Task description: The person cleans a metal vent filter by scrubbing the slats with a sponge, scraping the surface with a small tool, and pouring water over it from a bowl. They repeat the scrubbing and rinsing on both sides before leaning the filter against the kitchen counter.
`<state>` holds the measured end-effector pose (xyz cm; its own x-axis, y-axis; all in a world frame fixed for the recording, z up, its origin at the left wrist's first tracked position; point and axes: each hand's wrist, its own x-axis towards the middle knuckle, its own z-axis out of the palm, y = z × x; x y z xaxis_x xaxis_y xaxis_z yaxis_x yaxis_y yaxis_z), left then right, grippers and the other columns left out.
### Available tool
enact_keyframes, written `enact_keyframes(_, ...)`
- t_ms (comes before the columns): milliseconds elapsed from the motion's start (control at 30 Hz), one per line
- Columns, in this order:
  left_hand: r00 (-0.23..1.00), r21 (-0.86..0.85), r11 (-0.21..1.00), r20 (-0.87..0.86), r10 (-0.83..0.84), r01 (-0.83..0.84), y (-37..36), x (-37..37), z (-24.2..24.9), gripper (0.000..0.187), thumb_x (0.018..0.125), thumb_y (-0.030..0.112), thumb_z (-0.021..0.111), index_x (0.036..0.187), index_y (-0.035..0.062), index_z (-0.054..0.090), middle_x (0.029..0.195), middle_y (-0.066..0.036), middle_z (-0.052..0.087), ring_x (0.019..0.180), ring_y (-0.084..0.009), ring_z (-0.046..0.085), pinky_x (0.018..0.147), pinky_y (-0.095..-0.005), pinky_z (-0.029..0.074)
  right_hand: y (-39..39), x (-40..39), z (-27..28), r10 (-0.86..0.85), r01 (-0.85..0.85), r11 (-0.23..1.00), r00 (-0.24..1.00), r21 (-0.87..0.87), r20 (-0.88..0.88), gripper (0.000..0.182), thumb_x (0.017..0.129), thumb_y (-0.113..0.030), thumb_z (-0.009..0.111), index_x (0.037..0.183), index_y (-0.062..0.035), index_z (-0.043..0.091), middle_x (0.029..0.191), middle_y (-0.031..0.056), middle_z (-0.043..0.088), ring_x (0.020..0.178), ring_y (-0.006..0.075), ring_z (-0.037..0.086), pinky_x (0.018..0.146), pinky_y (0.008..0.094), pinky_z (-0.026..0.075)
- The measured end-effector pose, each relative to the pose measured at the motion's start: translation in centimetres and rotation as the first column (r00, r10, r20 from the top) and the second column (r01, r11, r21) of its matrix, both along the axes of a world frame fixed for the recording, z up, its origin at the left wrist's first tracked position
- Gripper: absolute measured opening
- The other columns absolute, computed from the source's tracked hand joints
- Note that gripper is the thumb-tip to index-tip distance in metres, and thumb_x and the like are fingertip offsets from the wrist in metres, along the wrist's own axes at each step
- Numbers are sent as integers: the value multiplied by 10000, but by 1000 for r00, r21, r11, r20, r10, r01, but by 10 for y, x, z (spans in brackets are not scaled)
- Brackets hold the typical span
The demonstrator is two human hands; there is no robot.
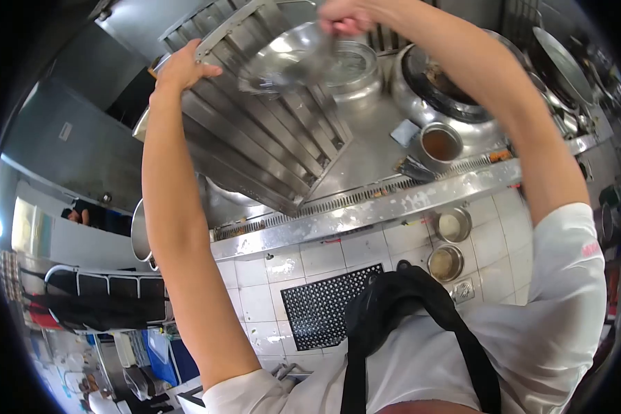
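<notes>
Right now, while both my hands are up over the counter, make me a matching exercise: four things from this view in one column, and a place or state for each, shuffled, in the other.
Column one
1. Slatted metal panel
2. Metal cup
3. Black mat
4. Left hand

Column two
A. Lying on the tiled floor
B. Gripping something by its upper edge
C. Tilted over the counter
D. Holding brown liquid

Right pairs: 1-C, 2-D, 3-A, 4-B.
</notes>
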<state>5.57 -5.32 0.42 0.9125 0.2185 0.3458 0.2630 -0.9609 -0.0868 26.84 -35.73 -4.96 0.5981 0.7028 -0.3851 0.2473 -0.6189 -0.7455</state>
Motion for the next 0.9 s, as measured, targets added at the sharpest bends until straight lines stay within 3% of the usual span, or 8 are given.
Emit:
enact_keyframes(100, 980, -31, 999, -196, 28, -35, 9, -1, 11, 1068, 656, 139, 907, 1549, 231, 327, 1338, -179, 623, 1277, -352, 568, 1025, -461, 457, 11, -21, 13, -52, 44, 997, 991, 70, 120, 147, 815, -163, 652, 703, -72, 620, 600, 66, 568, 516, 169, 539, 458, 303, 413)
enact_keyframes(200, 996, -9, 996, -30, -84, 84, 18, -12, -1, 1000, 707, 143, 869, 1545, 247, 335, 1340, -180, 621, 1277, -354, 567, 1032, -452, 456, -11, -25, 23, -119, 103, 990, 975, 92, 189, 116, 815, -150, 652, 744, -62, 627, 642, 71, 583, 559, 174, 550, 499, 316, 431)
enact_keyframes(333, 993, -16, 993, -24, -116, 116, 26, -44, 1, 943, 719, 185, 868, 1526, 222, 383, 1345, -191, 616, 1281, -354, 564, 1038, -439, 455, -64, -5, 34, -184, 182, 983, 943, 35, 279, 88, 815, -132, 651, 798, -47, 635, 697, 77, 604, 618, 181, 565, 554, 334, 455)
enact_keyframes(400, 999, -206, 978, -41, 9, -17, 41, -67, 4, 890, 720, 234, 874, 1496, 192, 441, 1351, -201, 610, 1281, -355, 563, 1049, -426, 449, -87, 13, 40, -179, 208, 977, 927, -56, 330, 85, 815, -123, 651, 825, -40, 640, 725, 80, 615, 647, 185, 572, 581, 342, 467)
enact_keyframes(533, 999, -270, 963, -34, -23, 13, 60, -88, 1, 875, 698, 234, 892, 1469, 169, 483, 1356, -214, 602, 1281, -360, 561, 1056, -421, 443, -105, 24, 50, -83, 180, 954, 927, -240, 366, 102, 815, -105, 650, 879, -25, 649, 781, 86, 636, 705, 192, 586, 635, 360, 491)
enact_keyframes(633, 981, -168, 969, -40, -190, 181, 68, -80, -7, 1013, 676, 189, 900, 1536, 218, 365, 1415, -192, 560, 1320, -350, 528, 1068, -424, 436, -78, 0, 38, -62, 84, 959, 994, -272, 89, 150, 838, -134, 646, 935, -21, 656, 857, 85, 659, 754, 188, 590, 666, 362, 499)
enact_keyframes(800, 996, 94, 994, -80, -49, 56, 34, -86, -8, 1113, 657, 211, 901, 1567, 245, 261, 1508, -124, 476, 1361, -345, 482, 1074, -448, 442, -18, -83, 44, 60, -24, 987, 973, -161, 225, 185, 854, -135, 634, 998, -22, 660, 886, 94, 665, 744, 182, 588, 646, 350, 498)
enact_keyframes(900, 999, 186, 982, 37, -26, 19, 46, -82, -19, 886, 748, 368, 767, 1522, 200, 370, 1493, -108, 497, 1354, -307, 497, 1066, -446, 448, -5, -98, 57, -31, 51, 997, 949, -54, 314, 209, 864, -136, 627, 1036, -23, 662, 904, 99, 668, 738, 179, 587, 634, 342, 497)
